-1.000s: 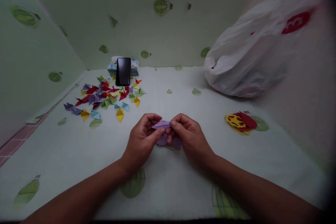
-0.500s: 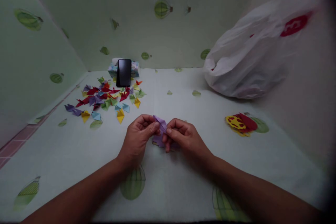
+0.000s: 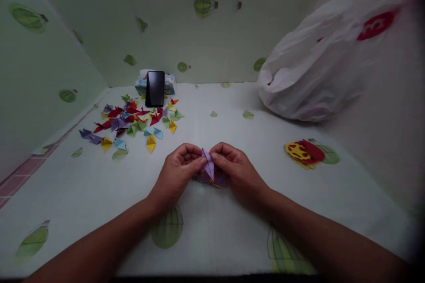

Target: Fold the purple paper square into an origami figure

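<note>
Between my two hands is a folded piece of purple origami paper (image 3: 209, 166), narrow and pointed at its top and bottom. My left hand (image 3: 179, 171) pinches its left edge between thumb and fingers. Its right edge is pinched by my right hand (image 3: 235, 166), thumb on the near face. Below and behind the folded piece, flat purple paper (image 3: 219, 181) lies on the table, partly hidden by my hands.
Several small folded paper figures (image 3: 133, 126) in many colours lie at the left. Behind them a black phone (image 3: 155, 89) leans on a tissue box (image 3: 169, 84). At the right are yellow and red cut-outs (image 3: 300, 152) and a white plastic bag (image 3: 305, 70).
The purple folded paper has turned from slanted to nearly upright. My right hand has shifted its pinch to the paper's upper right edge. The whole view has tilted slightly.
</note>
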A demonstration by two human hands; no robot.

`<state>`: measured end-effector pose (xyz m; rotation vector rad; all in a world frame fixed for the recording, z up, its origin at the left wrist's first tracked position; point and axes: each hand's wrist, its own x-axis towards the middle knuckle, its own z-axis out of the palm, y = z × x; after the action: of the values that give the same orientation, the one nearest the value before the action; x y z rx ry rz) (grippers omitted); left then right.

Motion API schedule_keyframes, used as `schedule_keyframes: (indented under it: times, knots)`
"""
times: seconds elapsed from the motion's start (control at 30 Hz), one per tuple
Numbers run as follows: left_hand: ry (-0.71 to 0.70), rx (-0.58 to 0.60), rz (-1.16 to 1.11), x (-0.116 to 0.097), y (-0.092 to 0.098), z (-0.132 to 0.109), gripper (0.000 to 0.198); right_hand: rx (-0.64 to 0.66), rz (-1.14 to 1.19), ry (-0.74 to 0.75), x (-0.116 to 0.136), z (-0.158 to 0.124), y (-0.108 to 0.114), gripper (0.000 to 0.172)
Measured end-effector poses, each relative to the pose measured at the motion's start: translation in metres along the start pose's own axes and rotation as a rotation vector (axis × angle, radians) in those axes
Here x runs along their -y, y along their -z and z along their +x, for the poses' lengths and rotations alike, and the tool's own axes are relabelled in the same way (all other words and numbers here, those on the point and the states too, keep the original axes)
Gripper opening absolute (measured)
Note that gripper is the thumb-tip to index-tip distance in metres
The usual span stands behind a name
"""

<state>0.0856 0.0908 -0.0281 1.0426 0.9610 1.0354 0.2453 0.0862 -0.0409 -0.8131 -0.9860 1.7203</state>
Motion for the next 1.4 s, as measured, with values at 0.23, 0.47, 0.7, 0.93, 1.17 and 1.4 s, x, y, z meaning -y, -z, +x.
schedule_keyframes:
  times: [0.23,0.47,0.7,0.93,1.17,1.4]
  knots:
    - [-0.017,-0.041,0.034,-0.0007,-0.0015,0.0004,0.022,-0.044,-0.100,0.054,0.0030,0.0019,0.0003,0.023]
    - [0.013,-0.032,-0.016,0.0001,0.0009,0.0017,0.025,-0.115,-0.265,0.145,0.0041,0.0019,0.0009,0.020]
    - [0.110,0.022,-0.075,0.0030,0.0005,0.0051,0.024,-0.178,-0.255,0.218,-0.0022,0.0021,0.0031,0.018]
    - [0.081,0.041,0.083,-0.0037,-0.0012,0.0018,0.025,-0.194,-0.312,0.233,0.0015,0.0004,0.0004,0.019]
    - [0.013,0.022,0.218,-0.0047,-0.0008,-0.0009,0.024,-0.122,-0.268,0.194,0.0037,-0.0020,-0.0003,0.021]
    - [0.012,0.038,0.163,-0.0027,0.0004,0.0006,0.024,-0.094,-0.282,0.084,0.0062,-0.0018,-0.0002,0.024]
